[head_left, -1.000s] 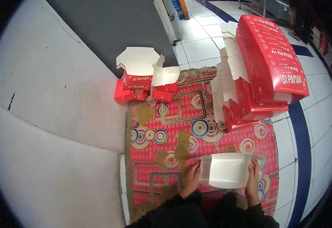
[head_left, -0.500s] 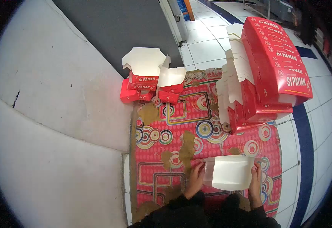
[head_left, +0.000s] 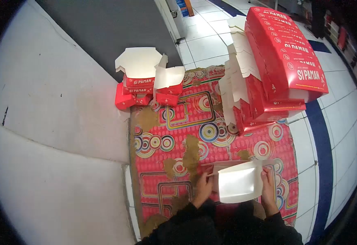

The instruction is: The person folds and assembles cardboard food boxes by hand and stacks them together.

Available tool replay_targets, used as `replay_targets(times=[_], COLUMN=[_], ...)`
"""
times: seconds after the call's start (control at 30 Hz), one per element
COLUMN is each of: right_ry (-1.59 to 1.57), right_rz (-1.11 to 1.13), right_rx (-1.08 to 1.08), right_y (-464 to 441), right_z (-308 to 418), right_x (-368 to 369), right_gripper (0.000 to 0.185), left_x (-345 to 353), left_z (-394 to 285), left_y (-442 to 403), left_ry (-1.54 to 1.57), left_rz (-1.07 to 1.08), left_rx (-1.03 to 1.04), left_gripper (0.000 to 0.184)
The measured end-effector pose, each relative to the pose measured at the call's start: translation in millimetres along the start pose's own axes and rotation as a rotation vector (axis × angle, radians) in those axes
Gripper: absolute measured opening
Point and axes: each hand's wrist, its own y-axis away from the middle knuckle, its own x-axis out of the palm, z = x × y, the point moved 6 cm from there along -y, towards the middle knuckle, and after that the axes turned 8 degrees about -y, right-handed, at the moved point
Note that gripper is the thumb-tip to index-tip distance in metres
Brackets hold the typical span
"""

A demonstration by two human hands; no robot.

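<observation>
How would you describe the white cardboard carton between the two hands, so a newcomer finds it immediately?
Look at the red patterned floor covering. At its near end, the left hand and the right hand hold a white cardboard carton. Unlike the stacked red cardboard boxes beyond, it is held, its plain white face upward.

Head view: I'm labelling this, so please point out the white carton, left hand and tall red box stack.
White carton (head_left: 239, 184), head view: brightest white panel.
Left hand (head_left: 203, 187), head view: back of the hand.
Tall red box stack (head_left: 290, 64), head view: printed red face.
</observation>
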Motion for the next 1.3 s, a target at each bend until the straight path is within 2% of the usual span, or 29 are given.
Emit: replay_targets(times=[0.1, 0.2, 0.33, 0.4, 0.53, 0.67, 0.83, 0.93, 0.97, 1.03, 1.1, 1.13, 1.17, 1.2, 1.3], right_ry=[0.175, 0.124, 0.171, 0.183, 0.159, 0.183, 0.393, 0.409, 0.410, 0.213, 0.248, 0.288, 0.225, 0.556, 0.534], right_rz=[0.031, 0.009, 0.039, 0.016, -0.015, -0.015, 0.057, 0.049, 0.047, 0.071, 0.082, 0.081, 0.070, 0.104, 0.029], right_rx=[-0.113, -0.113, -0.040, -0.076, -0.131, -0.054, -0.034, -0.080, -0.079, -0.149, -0.135, -0.118, 0.053, 0.228, -0.030], right_y=[4.7, 9.1, 7.6, 5.5, -4.5, -5.4, -6.2, -7.0, -10.1, -18.2, -23.2, -23.1, -24.7, -34.6, -39.8], right_z=[6.4, 11.5, -10.6, -20.0, -28.1, -23.2, -21.1, -27.5, -31.5, -36.0, -39.2, -41.9, -62.4, -91.3, -89.5], right_x=[14.2, 31.9, 36.6, 33.1, 28.3, 23.1, 20.5, 15.4, 14.5, 15.7, 16.7, 11.5, 7.2, -1.5, 18.8], right_gripper=[0.034, 0.034, 0.039, 0.038, 0.034, 0.034, 0.034, 0.031, 0.031, 0.029, 0.028, 0.026, 0.024, 0.021, 0.026], left_x=[12.0, 7.7, 6.9, 6.2, 3.2, 5.3, 1.9, 5.4, 10.9, 10.5, 0.2, -7.0, -10.0, -6.3, -3.1], left_z=[20.1, 1.1, -0.8, -5.7, -18.6, -17.2, -18.9, -20.3, -7.4, -5.5, -25.6, -25.1, -25.0, 1.9, 58.0], left_y=[-5.8, -1.3, 5.0, 5.9, 14.6, 14.1, 13.4, 14.7, 11.0, 11.4, 16.1, 13.2, 4.6, -2.9, -24.9], left_ry=[0.108, 0.285, 0.222, 0.295, 0.351, 0.256, 0.213, 0.230, 0.285, 0.338, 0.278, 0.004, -0.266, -0.349, 0.054], left_rz=[-0.042, -0.086, 0.007, 0.026, -0.007, -0.037, -0.056, -0.049, -0.056, -0.060, -0.065, -0.133, -0.164, -0.191, -0.141], left_rx=[0.092, 0.195, 0.086, 0.026, 0.049, 0.062, 0.089, 0.103, 0.081, 0.059, 0.059, 0.060, 0.094, 0.201, 0.216], left_gripper=[0.037, 0.040, 0.038, 0.040, 0.044, 0.045, 0.043, 0.042, 0.041, 0.040, 0.038, 0.036, 0.035, 0.031, 0.028])
